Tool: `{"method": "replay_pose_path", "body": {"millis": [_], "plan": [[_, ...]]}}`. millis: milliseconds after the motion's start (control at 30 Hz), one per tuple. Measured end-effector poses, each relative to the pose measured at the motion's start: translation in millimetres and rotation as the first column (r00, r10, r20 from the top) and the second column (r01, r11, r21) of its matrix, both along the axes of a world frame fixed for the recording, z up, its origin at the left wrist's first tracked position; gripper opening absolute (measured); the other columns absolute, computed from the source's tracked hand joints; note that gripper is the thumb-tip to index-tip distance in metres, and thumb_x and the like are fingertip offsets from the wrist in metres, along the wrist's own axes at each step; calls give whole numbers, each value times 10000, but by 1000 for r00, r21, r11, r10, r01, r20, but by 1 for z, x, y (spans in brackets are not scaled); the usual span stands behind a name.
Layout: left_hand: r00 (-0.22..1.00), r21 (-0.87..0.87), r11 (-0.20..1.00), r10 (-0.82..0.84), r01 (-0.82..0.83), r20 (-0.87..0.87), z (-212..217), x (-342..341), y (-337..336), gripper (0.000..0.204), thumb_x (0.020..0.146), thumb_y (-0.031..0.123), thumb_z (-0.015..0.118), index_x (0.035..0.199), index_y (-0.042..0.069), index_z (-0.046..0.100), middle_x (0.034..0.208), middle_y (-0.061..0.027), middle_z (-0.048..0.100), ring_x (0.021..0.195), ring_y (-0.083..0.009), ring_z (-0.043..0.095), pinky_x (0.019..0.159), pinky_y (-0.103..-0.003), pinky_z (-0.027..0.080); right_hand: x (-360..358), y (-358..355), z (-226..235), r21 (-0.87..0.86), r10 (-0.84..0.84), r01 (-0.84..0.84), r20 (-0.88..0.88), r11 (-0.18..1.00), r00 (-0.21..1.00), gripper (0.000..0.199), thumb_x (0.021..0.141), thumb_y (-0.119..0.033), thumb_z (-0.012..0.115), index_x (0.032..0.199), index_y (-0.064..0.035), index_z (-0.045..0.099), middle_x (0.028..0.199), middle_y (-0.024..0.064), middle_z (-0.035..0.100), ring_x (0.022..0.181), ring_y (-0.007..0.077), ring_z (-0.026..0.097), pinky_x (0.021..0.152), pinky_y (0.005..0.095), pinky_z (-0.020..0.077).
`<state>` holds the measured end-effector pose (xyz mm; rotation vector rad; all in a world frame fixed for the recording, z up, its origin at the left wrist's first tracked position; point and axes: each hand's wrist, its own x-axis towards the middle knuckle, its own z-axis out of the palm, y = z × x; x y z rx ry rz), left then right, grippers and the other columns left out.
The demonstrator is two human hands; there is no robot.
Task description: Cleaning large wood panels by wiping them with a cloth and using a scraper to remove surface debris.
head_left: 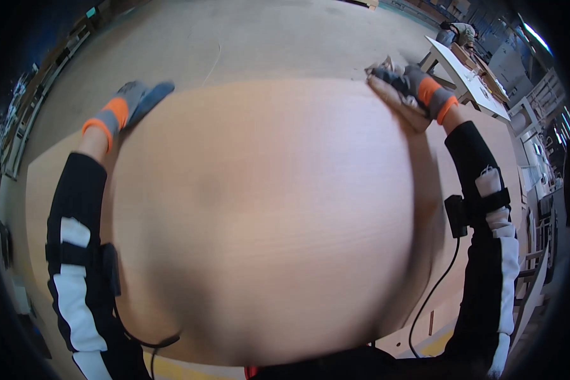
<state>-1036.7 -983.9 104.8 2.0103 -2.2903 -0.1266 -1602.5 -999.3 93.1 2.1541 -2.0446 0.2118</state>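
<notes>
Left hand (130, 104), in a grey glove with an orange cuff, at ten o'clock, fingers stretched flat and laid over the far left corner of the panel (266, 221), pressing rather than closed around it. Right hand (405, 88), gloved the same, at one o'clock, curled over the far right corner and gripping the edge there, with a pale scrap bunched under the fingers, too blurred to identify.

Counted: two hands, two gloves, one panel held, one more sheet (234, 44) of the same pale wood lying flat beyond it toward twelve o'clock.

Panel large, smooth, light tan, filling the centre from ten o'clock across to two and down to six. Long axis hard to judge under the lens bulge; far edge running left to right, from nine toward three, broad face turned up toward the camera.

One white workbench (468, 79) at two o'clock, with one person bent over it, well apart from the panel.
</notes>
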Motion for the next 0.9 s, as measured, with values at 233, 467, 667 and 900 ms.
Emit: {"method": "replay_pose_path", "body": {"millis": [233,467,667,900], "plan": [[846,-386,789,-532,478,-40,23,64,-37,370,975,301,491,1203,32,602,1208,-174,610,1164,-302,555,1029,-386,407,10,127,108,-89,-133,243,634,966,761,529,760,-464,767,1031,-18,677,891,107,691,770,168,657,718,286,533],[671,64,672,-741,738,36,1,7,172,579,827,421,627,1244,28,545,1328,-225,491,1255,-405,454,1068,-537,333,73,71,-4,-37,109,-106,90,994,990,323,891,-391,605,1096,-142,585,1068,129,643,1071,343,573,917,405,450],[848,-182,832,-529,523,21,-51,2,291,645,867,528,533,1184,-33,543,1279,-224,518,1260,-414,465,1069,-649,269,160,47,0,-6,295,-295,12,955,955,474,897,-496,557,1173,-112,567,1212,165,571,1174,334,512,1001,441,391],[889,-279,858,-456,431,-31,-53,-27,316,443,856,346,580,1089,-31,583,1256,-223,540,1248,-413,479,1069,-649,279,209,103,-4,-80,692,-688,97,722,715,676,852,-513,632,1332,-65,470,1337,188,502,1314,340,421,1103,472,287]]}}
